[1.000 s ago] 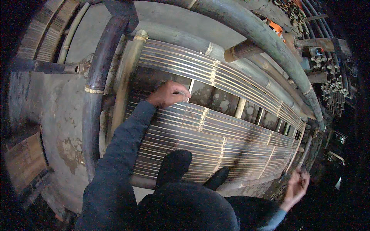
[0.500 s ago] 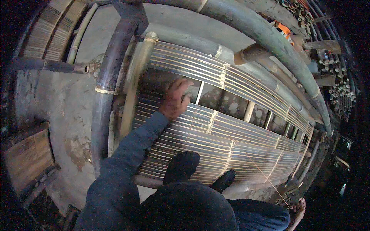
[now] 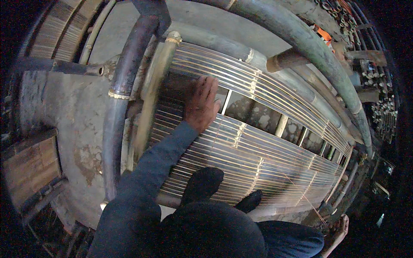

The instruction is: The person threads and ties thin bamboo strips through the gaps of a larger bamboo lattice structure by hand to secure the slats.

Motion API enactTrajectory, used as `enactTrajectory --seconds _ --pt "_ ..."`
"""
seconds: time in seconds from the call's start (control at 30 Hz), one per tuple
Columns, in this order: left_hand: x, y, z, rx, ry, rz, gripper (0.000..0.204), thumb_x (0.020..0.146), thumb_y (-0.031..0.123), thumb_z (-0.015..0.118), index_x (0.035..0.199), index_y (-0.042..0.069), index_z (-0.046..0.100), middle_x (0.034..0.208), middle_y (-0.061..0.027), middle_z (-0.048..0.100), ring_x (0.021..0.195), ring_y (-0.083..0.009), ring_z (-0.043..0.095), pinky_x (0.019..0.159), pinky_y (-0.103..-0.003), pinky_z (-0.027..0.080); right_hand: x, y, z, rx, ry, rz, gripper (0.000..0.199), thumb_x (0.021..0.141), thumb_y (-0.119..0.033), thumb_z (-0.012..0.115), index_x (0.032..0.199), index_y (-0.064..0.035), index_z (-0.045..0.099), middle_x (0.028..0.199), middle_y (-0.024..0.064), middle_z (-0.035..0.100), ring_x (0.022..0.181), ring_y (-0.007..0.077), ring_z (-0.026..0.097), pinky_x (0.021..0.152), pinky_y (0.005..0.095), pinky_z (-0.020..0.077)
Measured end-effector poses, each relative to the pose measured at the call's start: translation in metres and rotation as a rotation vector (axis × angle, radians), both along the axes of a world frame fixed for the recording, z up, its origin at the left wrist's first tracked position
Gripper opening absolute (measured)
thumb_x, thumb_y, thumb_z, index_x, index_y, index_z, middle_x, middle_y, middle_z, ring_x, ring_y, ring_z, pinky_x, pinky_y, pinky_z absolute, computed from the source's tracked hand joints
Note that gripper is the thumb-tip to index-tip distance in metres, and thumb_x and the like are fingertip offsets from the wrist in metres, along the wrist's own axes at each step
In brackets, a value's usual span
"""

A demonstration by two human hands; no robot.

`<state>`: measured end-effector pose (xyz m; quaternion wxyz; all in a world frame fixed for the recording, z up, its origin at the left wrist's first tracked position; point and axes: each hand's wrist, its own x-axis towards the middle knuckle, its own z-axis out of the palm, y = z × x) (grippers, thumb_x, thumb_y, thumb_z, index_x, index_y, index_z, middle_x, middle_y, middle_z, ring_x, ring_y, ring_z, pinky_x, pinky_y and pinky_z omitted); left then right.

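Observation:
My left hand (image 3: pixel 201 103) reaches over the open gap in a bamboo bench (image 3: pixel 258 157) made of thin parallel slats. Its fingers are stretched forward toward the far band of slats (image 3: pixel 206 64), and nothing shows in them. Whether the fingertips touch those slats I cannot tell. Low at the right edge, my right hand (image 3: pixel 339 236) is partly in shadow, its fingers curled at the end of a thin reddish cord (image 3: pixel 307 201). That cord runs slantwise up across the near slats. Pale lashings (image 3: pixel 238 135) cross the slats in rows.
Thick bamboo poles (image 3: pixel 118 107) frame the bench on the left and another pole (image 3: pixel 318 56) arches along its far side. My dark-covered feet (image 3: pixel 202 185) rest on the near slats. Stacked bamboo pieces (image 3: pixel 378 86) lie at the far right, and a wooden panel (image 3: pixel 32 167) stands left.
My left hand has moved slightly right and toward the far slats, its fingers now straighter. My right hand has shifted a little to the right and turned, with the cord still reaching it.

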<state>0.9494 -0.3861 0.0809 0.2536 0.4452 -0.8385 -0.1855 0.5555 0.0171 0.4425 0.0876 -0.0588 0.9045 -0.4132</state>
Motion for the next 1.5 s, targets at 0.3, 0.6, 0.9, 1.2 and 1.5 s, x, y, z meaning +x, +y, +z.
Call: enactTrajectory --seconds 0.3,0.6,0.9,1.2,1.5 --pt "-0.003 -0.019 0.017 -0.132 -0.031 -0.035 0.049 0.079 0.026 0.074 0.115 -0.002 0.054 0.114 -0.0182 0.052 0.114 -0.0356 0.049 0.103 -0.049 0.039 -0.011 0.017 0.003 0.015 -0.007 0.138 0.011 0.1 -0.024 0.062 0.097 -0.0131 0.064 0.075 -0.0096 0.053 0.061 0.0017 0.042 0.054 0.0212 0.0315" --pt "-0.007 -0.036 0.014 -0.056 0.038 -0.064 0.033 0.084 0.026 0.071 0.102 0.001 0.06 0.102 -0.0201 0.056 0.1 -0.0395 0.054 0.089 -0.051 0.044 -0.013 0.035 0.006 -0.087 -0.055 0.239 0.019 0.102 -0.022 0.059 0.089 -0.0087 0.06 0.077 -0.0074 0.051 0.066 0.0036 0.043 0.059 0.0216 0.0347" --pt "-0.009 -0.035 -0.007 -0.091 -0.012 -0.093 0.029 0.085 0.034 0.071 0.09 0.006 0.065 0.098 -0.0128 0.058 0.098 -0.0341 0.055 0.09 -0.049 0.041 0.012 0.025 0.017 -0.027 -0.09 0.325 0.013 0.101 -0.019 0.06 0.095 -0.008 0.062 0.08 -0.0017 0.055 0.071 0.008 0.048 0.063 0.0237 0.0368" --pt "-0.004 -0.001 -0.023 0.172 -0.058 -0.192 0.034 0.091 0.034 0.06 0.079 0.005 0.07 0.088 -0.0215 0.066 0.086 -0.0394 0.064 0.081 -0.051 0.049 0.022 0.027 0.026 -0.028 -0.134 0.263 0.012 0.099 -0.016 0.064 0.1 -0.0041 0.066 0.088 0.0081 0.069 0.071 0.0132 0.059 0.065 0.0272 0.0501" --pt "-0.003 0.005 -0.023 0.241 0.142 -0.26 0.026 0.09 0.027 0.064 0.077 0.005 0.066 0.082 -0.0197 0.06 0.079 -0.0399 0.059 0.072 -0.053 0.048 0.001 0.021 0.008 0.01 0.078 0.333 0.021 0.102 -0.026 0.06 0.087 -0.0106 0.06 0.061 -0.0114 0.038 0.051 -0.0013 0.03 0.047 0.02 0.0219"
